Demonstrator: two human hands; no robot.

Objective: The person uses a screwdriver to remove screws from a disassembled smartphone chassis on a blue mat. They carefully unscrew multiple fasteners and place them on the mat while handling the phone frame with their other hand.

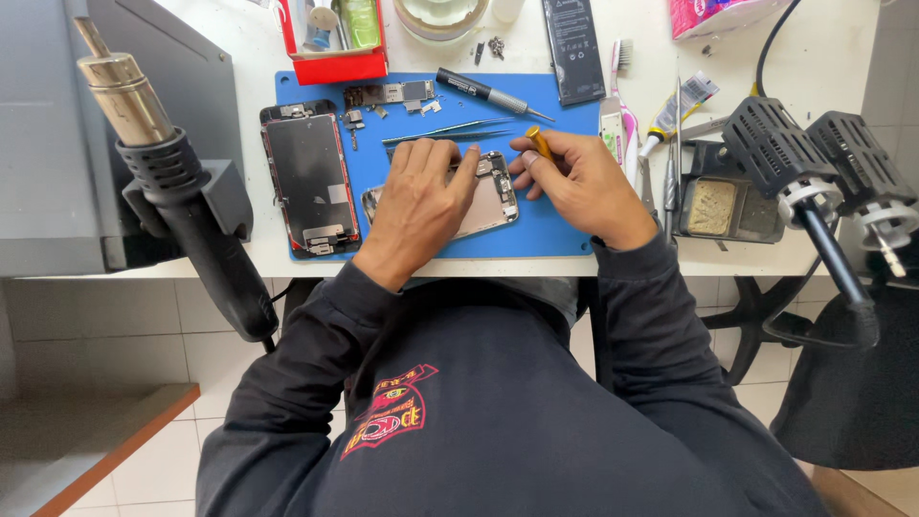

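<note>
Your left hand [421, 196] lies flat, fingers together, pressing on the opened phone body [488, 201], which rests on the blue work mat [546, 230] near its front edge. Your right hand [574, 177] is closed around a small yellow-handled tool [539, 142], its tip hidden at the phone's upper end. Just left of the phone lies the detached screen panel [309, 182], face down. Tweezers [445, 134] and a dark screwdriver [483, 93] lie on the mat beyond your fingers.
</note>
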